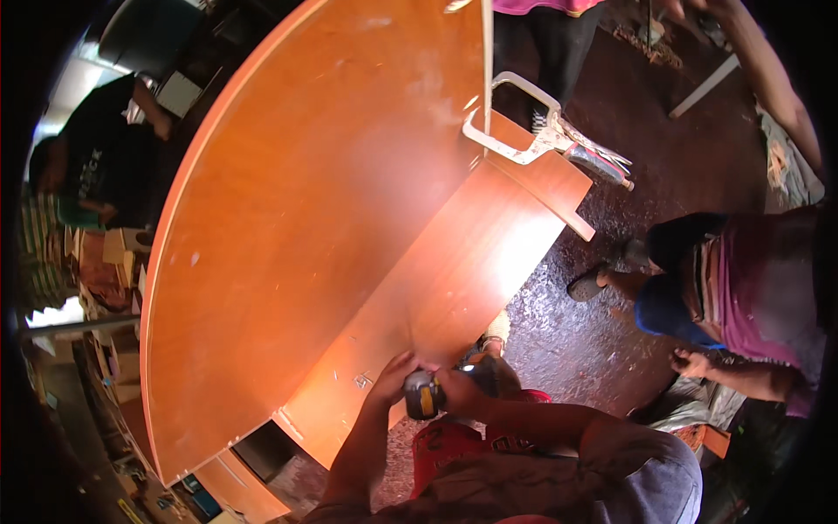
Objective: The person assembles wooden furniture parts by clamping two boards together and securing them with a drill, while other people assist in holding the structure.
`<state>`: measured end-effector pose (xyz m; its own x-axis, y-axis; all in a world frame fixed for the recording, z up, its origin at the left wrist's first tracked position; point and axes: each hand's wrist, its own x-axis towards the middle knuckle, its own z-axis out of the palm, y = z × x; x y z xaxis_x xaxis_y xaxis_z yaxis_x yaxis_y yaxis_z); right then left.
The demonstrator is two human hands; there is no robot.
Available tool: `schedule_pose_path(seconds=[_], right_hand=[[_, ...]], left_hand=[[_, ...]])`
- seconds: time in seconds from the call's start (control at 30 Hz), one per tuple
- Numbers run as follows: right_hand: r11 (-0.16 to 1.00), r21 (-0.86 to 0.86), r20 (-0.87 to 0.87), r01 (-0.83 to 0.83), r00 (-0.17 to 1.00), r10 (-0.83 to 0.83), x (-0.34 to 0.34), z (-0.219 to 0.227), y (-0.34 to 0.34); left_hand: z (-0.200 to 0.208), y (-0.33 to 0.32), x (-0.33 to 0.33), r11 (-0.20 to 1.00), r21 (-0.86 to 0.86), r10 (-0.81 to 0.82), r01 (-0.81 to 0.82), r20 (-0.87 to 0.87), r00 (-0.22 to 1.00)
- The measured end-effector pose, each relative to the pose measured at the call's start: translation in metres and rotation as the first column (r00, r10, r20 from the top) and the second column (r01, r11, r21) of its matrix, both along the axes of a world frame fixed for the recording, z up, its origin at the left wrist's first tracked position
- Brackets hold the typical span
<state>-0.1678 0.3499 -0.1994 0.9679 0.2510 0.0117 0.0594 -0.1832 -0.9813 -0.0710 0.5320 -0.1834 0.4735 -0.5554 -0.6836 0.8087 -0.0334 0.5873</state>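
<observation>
Close to the near edge of a wooden panel, both my hands are closed around a dark power drill with a yellow band on its rounded body. My left hand grips it from the left, fingers toward the panel. From the right, my right hand wraps it; the tool's tip is hidden. The lower orange-brown panel meets a large curved wooden board at an angle. A locking C-clamp grips the board's far right edge, where a short wooden strip lies.
At the right, a person in a purple top bends over the wet dark floor. Another person in black is at the left, beside cardboard boxes. A bare arm reaches in at the upper right.
</observation>
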Motion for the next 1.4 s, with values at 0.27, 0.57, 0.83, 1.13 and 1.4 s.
schedule_pose_path(seconds=[0.27,0.57,0.83,1.13,1.4], right_hand=[[0.887,0.203,-0.095,-0.414,0.893,0.439,-0.025,0.048,0.089],[0.636,-0.432,-0.437,-0.639,0.765,0.473,-0.098,0.035,0.047],[0.431,-0.738,-0.491,-0.519,0.852,0.183,-0.153,0.108,0.016],[0.439,-0.782,-0.341,-0.442,0.893,0.293,-0.162,0.131,0.021],[0.443,-0.752,-0.399,-0.488,0.872,0.282,-0.112,0.153,0.019]], left_hand=[[0.073,0.087,-0.083,0.949,0.244,0.085,-0.199,0.41,0.908],[0.047,0.255,-0.169,0.761,0.161,0.536,-0.628,0.391,0.749],[-0.004,0.336,-0.225,0.342,-0.055,0.898,-0.938,0.312,0.309],[-0.051,0.357,-0.238,0.194,-0.081,0.946,-0.978,0.28,0.164],[-0.066,0.359,-0.246,0.264,0.018,0.828,-0.964,0.51,0.236]])
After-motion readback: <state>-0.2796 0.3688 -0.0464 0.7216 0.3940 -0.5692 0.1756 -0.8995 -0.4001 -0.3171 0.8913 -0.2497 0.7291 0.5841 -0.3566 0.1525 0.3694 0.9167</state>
